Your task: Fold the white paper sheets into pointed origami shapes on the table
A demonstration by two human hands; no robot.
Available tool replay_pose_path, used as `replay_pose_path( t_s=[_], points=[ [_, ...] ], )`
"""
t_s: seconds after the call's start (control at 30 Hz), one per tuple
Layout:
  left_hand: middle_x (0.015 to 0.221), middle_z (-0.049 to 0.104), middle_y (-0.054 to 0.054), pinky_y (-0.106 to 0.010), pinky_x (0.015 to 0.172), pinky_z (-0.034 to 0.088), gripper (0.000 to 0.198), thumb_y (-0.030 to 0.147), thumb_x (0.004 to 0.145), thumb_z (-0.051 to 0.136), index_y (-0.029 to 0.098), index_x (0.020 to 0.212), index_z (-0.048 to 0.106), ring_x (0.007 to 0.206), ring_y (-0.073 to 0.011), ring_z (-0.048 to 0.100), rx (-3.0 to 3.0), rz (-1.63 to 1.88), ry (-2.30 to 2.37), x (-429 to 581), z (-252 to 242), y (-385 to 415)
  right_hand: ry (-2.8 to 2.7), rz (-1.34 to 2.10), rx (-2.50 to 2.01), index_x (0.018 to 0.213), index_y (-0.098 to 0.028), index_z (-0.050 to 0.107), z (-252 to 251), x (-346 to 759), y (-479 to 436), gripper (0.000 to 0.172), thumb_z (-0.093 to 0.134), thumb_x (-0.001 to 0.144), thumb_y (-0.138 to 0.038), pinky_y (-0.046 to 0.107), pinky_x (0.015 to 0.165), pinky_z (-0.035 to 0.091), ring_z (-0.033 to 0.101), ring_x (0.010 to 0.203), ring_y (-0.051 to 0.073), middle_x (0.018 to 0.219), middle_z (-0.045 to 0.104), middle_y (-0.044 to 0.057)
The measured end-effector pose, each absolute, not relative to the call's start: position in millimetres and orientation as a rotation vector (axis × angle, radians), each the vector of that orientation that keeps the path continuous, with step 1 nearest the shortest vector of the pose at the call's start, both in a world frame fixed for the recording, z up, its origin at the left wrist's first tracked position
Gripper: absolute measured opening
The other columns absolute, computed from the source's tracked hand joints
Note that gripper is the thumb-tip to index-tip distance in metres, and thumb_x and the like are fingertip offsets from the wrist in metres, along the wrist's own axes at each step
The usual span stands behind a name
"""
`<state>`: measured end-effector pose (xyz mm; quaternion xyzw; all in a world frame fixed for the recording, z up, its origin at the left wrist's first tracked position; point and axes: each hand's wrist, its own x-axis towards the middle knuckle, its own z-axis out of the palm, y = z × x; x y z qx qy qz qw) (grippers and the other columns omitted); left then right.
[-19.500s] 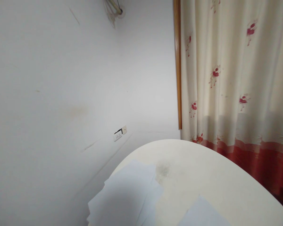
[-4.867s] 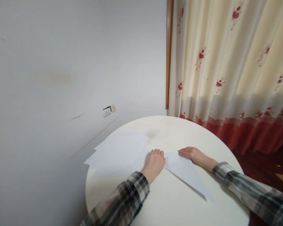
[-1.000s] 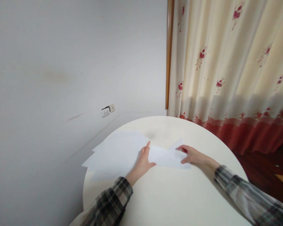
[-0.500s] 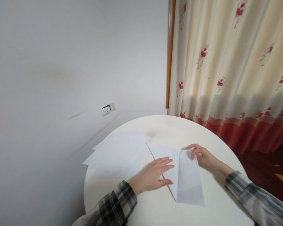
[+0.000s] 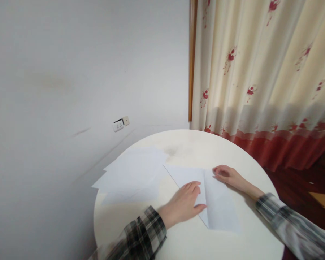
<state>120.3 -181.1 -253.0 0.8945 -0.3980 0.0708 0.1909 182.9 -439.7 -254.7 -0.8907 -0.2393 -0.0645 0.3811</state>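
A folded white sheet of paper [image 5: 219, 206] lies on the round white table [image 5: 189, 238]. My left hand [image 5: 185, 204] lies flat on the sheet's left part, fingers stretched out toward the fold line. My right hand [image 5: 227, 176] rests at the sheet's far right edge, its fingers curled and pressing the paper's top corner. Both arms wear plaid sleeves.
A loose pile of white sheets [image 5: 132, 175] covers the table's left part, overhanging its edge. A white wall with a socket [image 5: 119, 124] is at the left. A cream curtain with red flowers [image 5: 260, 79] hangs behind the table.
The sheet has been turned and folded over since a second ago. My left hand slid right onto it. My right hand moved slightly along its far edge.
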Motion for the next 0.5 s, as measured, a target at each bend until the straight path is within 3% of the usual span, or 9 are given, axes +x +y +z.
replay_pose_path(
  t_s=[0.23, 0.5],
  points=[
    [0.142, 0.019, -0.009, -0.045, 0.104, 0.013, 0.066, 0.059, 0.081, 0.033, 0.019, 0.132, 0.023, 0.130, -0.0249, 0.010, 2.569, 0.014, -1.226, 117, -256, -180, -0.631, -0.188, -2.304, 0.097, -0.020, 0.055, -262, 185, -442, 0.033, 0.056, 0.074, -0.042, 0.038, 0.090, 0.036, 0.050, 0.098, 0.022, 0.103, 0.058, 0.007],
    [0.141, 0.020, -0.010, -0.044, 0.103, 0.016, 0.069, 0.063, 0.079, 0.031, 0.021, 0.132, 0.024, 0.129, -0.0262, 0.014, 2.554, 0.048, -1.243, 120, -256, -178, -0.328, -0.174, -2.146, 0.103, -0.020, 0.051, -267, 191, -447, 0.041, 0.041, 0.080, -0.052, 0.033, 0.078, 0.041, 0.054, 0.084, 0.020, 0.092, 0.060, 0.005]
  ],
)
